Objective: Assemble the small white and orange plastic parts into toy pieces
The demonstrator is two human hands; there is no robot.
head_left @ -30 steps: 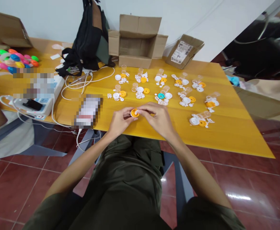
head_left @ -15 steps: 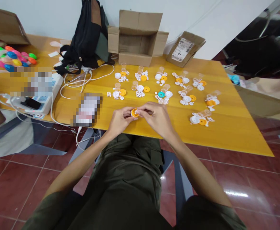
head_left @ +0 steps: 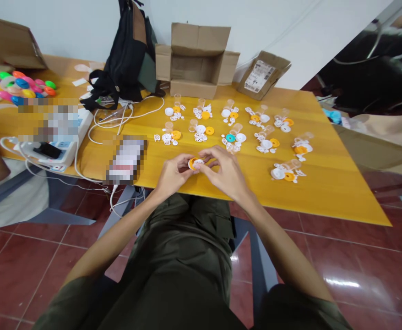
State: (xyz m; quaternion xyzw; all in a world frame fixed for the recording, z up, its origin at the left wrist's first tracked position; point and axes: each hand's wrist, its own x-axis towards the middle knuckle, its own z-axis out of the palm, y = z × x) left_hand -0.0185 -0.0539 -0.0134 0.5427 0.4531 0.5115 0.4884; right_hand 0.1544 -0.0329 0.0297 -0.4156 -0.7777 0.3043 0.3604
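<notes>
Both of my hands meet over the near edge of the yellow table [head_left: 324,183]. My left hand [head_left: 171,176] pinches a small orange plastic disc [head_left: 193,162] from its left side. My right hand [head_left: 225,172] is closed at the disc's right side, its fingertips pressing a small white piece [head_left: 198,162] onto it. Beyond my hands lie several little groups of parts [head_left: 235,128]: white gears, white and orange discs, one teal disc [head_left: 230,137] and clear small cups.
An open cardboard box [head_left: 196,59] and a black backpack [head_left: 130,50] stand at the table's back, with a brown parcel [head_left: 263,75] to the right. White cables [head_left: 118,119], a power strip [head_left: 55,146] and colourful toys [head_left: 22,87] sit at the left.
My hands stay at the same spot. My right fingers have shifted on the orange disc, and a white piece now shows on top of it.
</notes>
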